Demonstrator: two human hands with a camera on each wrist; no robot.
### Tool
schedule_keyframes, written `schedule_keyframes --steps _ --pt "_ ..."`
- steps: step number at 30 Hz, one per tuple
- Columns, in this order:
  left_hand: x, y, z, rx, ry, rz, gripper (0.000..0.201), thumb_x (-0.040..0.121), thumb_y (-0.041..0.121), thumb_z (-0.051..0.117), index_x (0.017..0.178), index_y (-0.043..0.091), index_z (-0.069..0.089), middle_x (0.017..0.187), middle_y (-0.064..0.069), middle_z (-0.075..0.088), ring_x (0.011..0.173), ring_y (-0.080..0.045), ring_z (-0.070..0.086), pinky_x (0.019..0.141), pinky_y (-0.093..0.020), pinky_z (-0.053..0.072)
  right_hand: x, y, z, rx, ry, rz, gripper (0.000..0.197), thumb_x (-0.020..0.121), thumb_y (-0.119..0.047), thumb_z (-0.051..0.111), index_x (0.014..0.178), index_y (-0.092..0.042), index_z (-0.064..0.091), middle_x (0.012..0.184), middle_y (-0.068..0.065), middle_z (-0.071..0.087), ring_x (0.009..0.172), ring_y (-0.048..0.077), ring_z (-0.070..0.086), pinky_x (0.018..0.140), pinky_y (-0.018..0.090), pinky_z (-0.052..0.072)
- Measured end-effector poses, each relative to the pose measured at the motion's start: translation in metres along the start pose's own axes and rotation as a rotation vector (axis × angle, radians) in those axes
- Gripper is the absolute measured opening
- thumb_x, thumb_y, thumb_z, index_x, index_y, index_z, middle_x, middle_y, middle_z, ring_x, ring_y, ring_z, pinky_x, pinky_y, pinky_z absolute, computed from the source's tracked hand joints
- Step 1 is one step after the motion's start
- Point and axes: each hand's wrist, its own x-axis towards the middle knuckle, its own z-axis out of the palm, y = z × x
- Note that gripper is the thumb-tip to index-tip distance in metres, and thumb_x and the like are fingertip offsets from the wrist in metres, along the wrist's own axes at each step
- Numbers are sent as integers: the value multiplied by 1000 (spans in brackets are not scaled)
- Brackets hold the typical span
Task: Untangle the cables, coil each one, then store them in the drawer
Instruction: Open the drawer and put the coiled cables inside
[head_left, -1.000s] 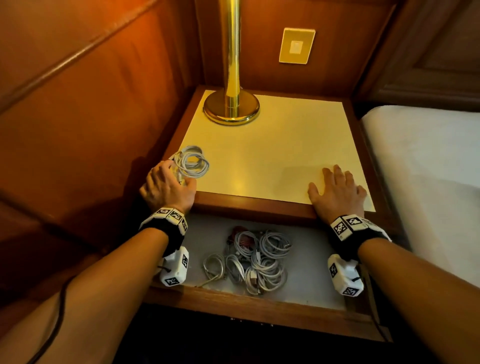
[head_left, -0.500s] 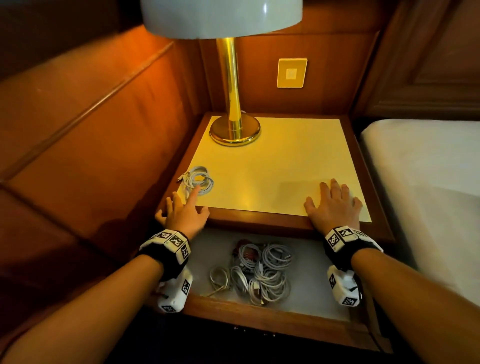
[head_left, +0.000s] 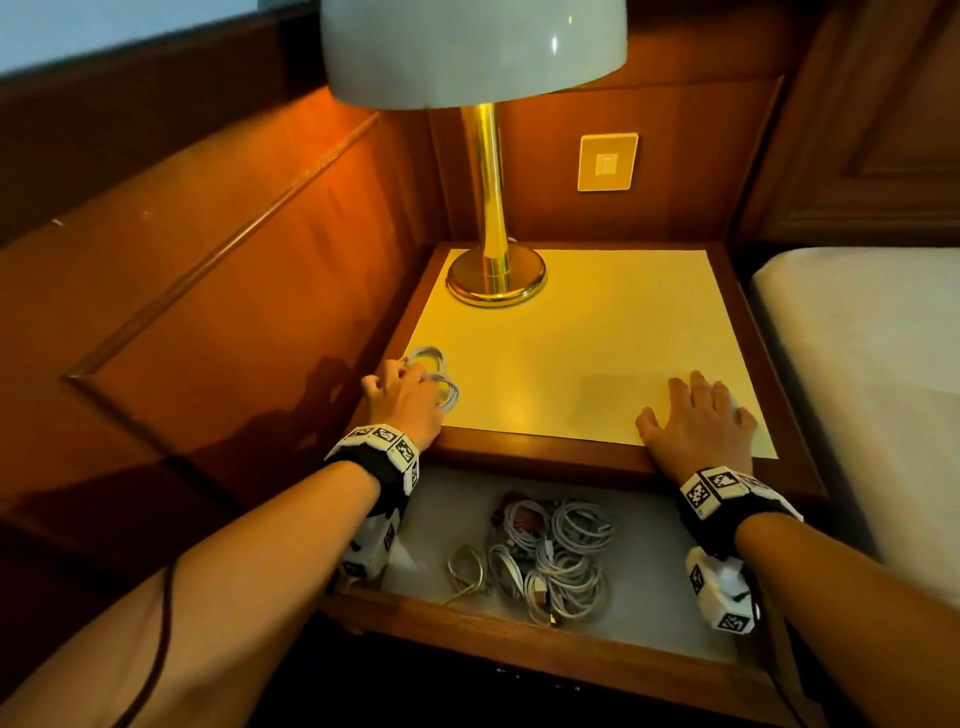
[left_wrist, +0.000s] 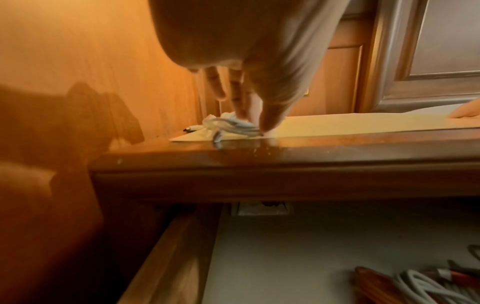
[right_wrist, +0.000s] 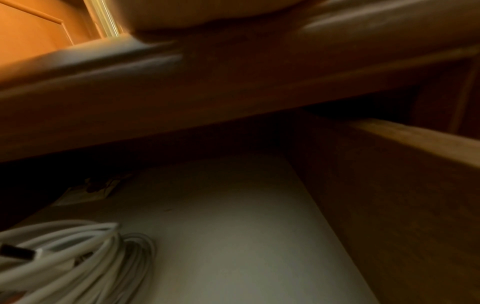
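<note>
Camera views at the nightstand.
Head view looks steeply down from above; both wrist views look closely from beneath its front edge, sharing the open drawer.

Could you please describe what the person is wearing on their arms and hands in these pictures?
Both forearms are bare, with no sleeves. Each wrist carries a black band edged with white blocks printed with black square markers. A white marker-covered camera unit hangs beneath each wrist. The hands have no gloves.

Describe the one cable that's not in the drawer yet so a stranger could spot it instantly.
Find the brass lamp on the nightstand. Toward the top's front left corner lies a small coiled white cable, under the left hand. Unlike the pile of coiled cables in the open drawer below, it sits alone on the top.
</note>
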Motion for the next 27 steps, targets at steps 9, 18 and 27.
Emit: schedule_keyframes --steps 9,18,27 --pt "-32 -5 4 -236 -38 79 16 85 37 63 100 34 68 108 10 63 119 -21 42 90 -37 24 0 0 2 17 17 2 57 91 -49 38 139 -17 40 155 8 30 142 31 24 109 52 25" --pt "-100 15 17 -365 -203 441 14 79 25 68 91 18 69 96 -1 65 95 -21 56 81 -37 47 0 0 3 34 25 -7 55 90 -46 40 132 -11 44 151 13 34 139 33 27 107 53 27" --pt "-73 27 29 -497 -262 560 19 88 29 63 94 15 74 96 0 73 89 -14 66 79 -33 52 2 1 4 43 46 -16 56 88 -46 39 132 -12 45 151 11 36 137 32 30 106 53 29"
